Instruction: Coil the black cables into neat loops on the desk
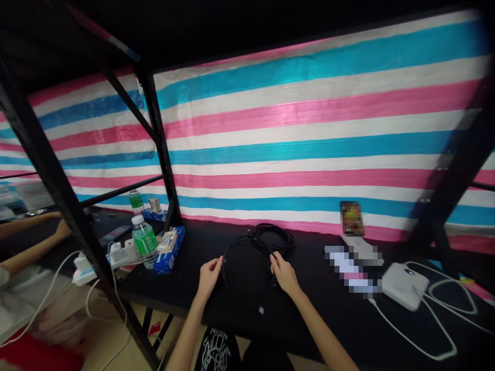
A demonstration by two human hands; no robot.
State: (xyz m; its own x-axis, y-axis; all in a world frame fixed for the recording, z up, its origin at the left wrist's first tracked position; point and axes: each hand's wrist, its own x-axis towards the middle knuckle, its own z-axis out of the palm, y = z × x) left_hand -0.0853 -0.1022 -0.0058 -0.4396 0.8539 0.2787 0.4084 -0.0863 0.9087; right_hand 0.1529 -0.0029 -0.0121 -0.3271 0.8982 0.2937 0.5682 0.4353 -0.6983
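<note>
"Cable [257, 241], black and looped, on the dark table [309, 314]: is that what this person has hold of?"

"Yes, by opposite sides of one wide loop. The left hand [211, 274] pinches it between thumb and fingertips, and the right hand [284, 273] has its fingers closed on the other side"

"So the hands are apart?"

"Apart, with the loop spread between them. A tighter coil [292, 238] lies just beyond, near the foot of the striped sheet [309, 123]. Whether it's all one length, I can't tell from here"

"And that pale scrap [261, 310]?"

"Flat on the table, on the near side of the loop"

"What's over to the left?"

"A green-labelled bottle [145, 242], upright, just beside a blue box [170, 259] with a smaller pale box [168, 241] on top. Then a white power strip [83, 278] with plugs in it and, past the black post [64, 203], another person's forearms [36, 252]"

"And to the right?"

"A white, box-shaped device [405, 285], with pale cord [442, 357] curling near it"
</note>
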